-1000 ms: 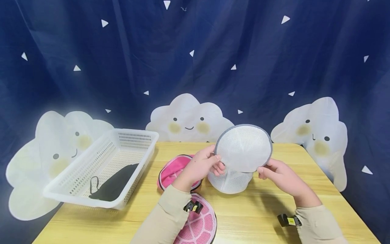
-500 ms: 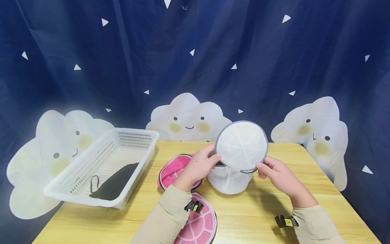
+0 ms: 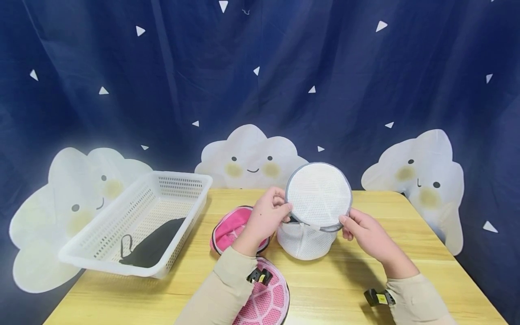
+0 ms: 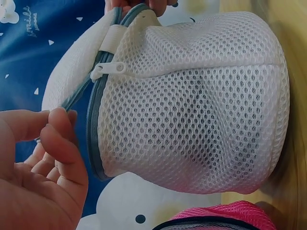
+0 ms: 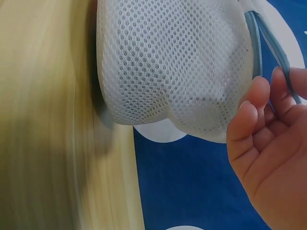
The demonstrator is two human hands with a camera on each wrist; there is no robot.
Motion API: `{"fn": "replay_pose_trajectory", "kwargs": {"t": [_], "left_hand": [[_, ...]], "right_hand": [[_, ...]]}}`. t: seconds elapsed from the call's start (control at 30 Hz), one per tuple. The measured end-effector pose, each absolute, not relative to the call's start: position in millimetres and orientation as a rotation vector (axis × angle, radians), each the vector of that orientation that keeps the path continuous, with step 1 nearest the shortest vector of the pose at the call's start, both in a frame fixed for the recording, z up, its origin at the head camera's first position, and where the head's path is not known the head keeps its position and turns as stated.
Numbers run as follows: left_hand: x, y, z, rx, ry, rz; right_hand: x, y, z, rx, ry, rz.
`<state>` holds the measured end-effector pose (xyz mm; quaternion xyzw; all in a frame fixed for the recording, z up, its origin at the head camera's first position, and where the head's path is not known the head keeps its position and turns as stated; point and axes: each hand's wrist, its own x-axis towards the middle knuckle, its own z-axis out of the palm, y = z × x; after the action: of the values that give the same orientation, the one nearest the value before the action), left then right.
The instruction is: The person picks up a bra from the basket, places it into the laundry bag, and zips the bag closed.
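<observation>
A white mesh laundry bag (image 3: 306,241) stands upright on the table, its round lid (image 3: 318,194) tilted up above the body. My left hand (image 3: 266,216) pinches the lid's grey rim at the left side. On the opposite side, my right hand (image 3: 367,234) pinches the same rim with thumb and fingers. A white zipper pull (image 4: 112,68) hangs at the bag's edge in the left wrist view. Something darker shows faintly through the mesh there, too dim to identify. The lid hides most of the bag's mouth in the head view.
A pink pouch (image 3: 232,228) with a dark zip sits left of the bag, partly behind my left arm. Nearer lies a flat pink mesh piece (image 3: 266,298). At left, a white plastic basket (image 3: 195,198) holds a black cloth item (image 3: 156,243) with a thin strap.
The lid has turned and moved slightly left, over the bag. My right hand has shifted left with it. My left hand stays at the lid's left rim.
</observation>
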<state>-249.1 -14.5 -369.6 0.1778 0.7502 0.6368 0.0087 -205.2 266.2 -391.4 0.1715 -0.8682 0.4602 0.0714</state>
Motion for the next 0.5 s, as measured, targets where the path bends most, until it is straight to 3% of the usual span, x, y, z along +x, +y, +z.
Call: {"fn": "replay_pose_trajectory", "kwargs": {"t": [0.5], "left_hand": [[-249.9,-19.8,-365.6,0.579,2.521,1.75]], "right_hand": [[-206.7,260.1,-392.7,0.413,-2.524,1.28]]}}
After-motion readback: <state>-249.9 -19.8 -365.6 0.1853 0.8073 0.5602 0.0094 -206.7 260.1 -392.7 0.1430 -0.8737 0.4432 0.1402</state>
